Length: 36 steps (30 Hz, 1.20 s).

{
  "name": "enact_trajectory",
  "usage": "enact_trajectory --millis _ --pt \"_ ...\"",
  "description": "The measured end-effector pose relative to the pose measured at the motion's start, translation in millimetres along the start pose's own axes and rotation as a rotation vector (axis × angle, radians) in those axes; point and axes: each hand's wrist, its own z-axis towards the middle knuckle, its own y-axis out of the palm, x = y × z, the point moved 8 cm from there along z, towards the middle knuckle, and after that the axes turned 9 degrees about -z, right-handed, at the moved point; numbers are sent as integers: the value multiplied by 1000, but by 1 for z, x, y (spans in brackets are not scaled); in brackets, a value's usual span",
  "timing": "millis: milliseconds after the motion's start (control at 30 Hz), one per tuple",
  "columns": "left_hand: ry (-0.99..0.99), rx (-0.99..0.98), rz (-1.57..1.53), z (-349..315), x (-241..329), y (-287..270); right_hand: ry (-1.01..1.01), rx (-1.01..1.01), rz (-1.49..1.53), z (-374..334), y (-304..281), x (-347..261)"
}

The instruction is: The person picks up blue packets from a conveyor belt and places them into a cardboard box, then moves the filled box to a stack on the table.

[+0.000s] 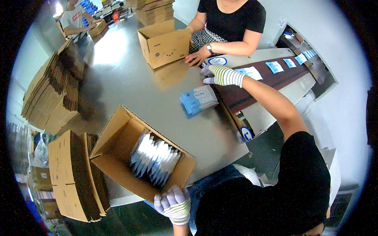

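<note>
My left hand [172, 205], in a striped knit glove, is closed on the near rim of an open cardboard box [112, 145]. Inside the box, several blue-and-white flat packets [155, 157] stand on edge in a row. My right hand [223, 75], gloved the same way, reaches over the end of a conveyor belt [260, 84] with its fingers stretched out and apart; no packet shows in them. Beside it on the belt lies a packet [252, 72]. A small pile of packets [199, 99] rests on the metal table [130, 84] just off the belt's end.
More packets [274, 67] lie along the belt toward a wall opening. Across the table a co-worker's hand [198, 56] is near another open box [167, 47]. Flattened cartons [51, 90] are stacked at the left, with more cartons [75, 177] nearer. Another person [75, 19] stands far left.
</note>
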Motion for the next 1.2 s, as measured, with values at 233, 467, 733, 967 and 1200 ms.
enact_trajectory --millis 233,467,733,967,1200 --pt "-20 19 8 7 -3 -1 -8 -94 -191 19 -7 4" --pt "-33 19 1 2 -8 0 -44 -588 -370 30 -8 -49" --pt "-46 24 -18 6 -8 -1 -272 -717 -187 65 146 25" --pt "-60 42 -14 10 -10 -1 -143 -505 -421 -59 93 -134" --pt "-35 13 -35 16 -12 -7 -148 -59 77 -71 42 -142"
